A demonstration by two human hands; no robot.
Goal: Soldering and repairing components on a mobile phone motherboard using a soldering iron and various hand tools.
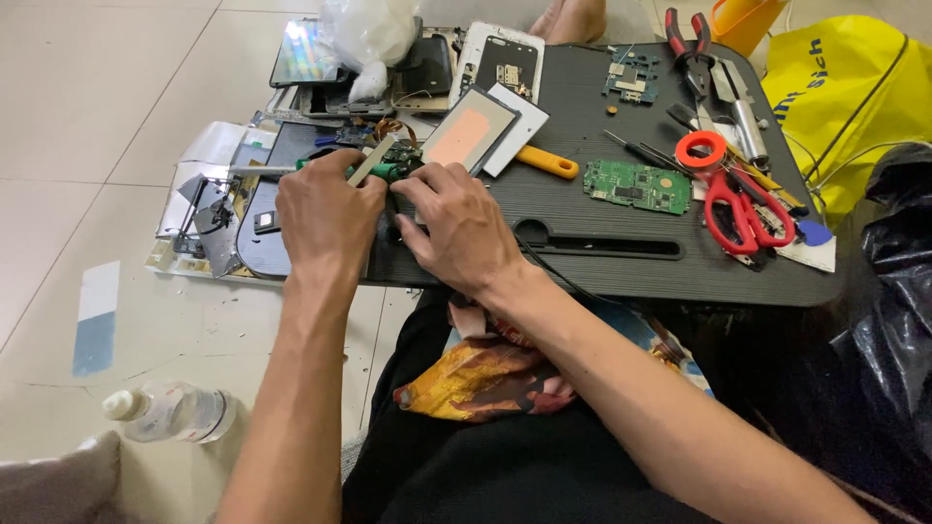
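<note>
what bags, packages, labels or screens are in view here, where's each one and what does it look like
yellow bag: far right beside the tray, soft, bright yellow with dark print.
black bag: right edge, crumpled glossy black plastic.
white plastic bag: top centre, bunched, translucent white.
phone screen: top left of the tray, flat rectangle with a rainbow glare.
display panel: just beyond the right hand, rectangle with a pale orange face.
plastic bottle: floor, lower left, clear, no label visible.

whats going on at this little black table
A person sits on the floor at a low black table strewn with phone parts. The left hand holds a green-handled tool; the right hand steadies a small dark part beside it. A green circuit board and red scissors lie to the right.
</note>
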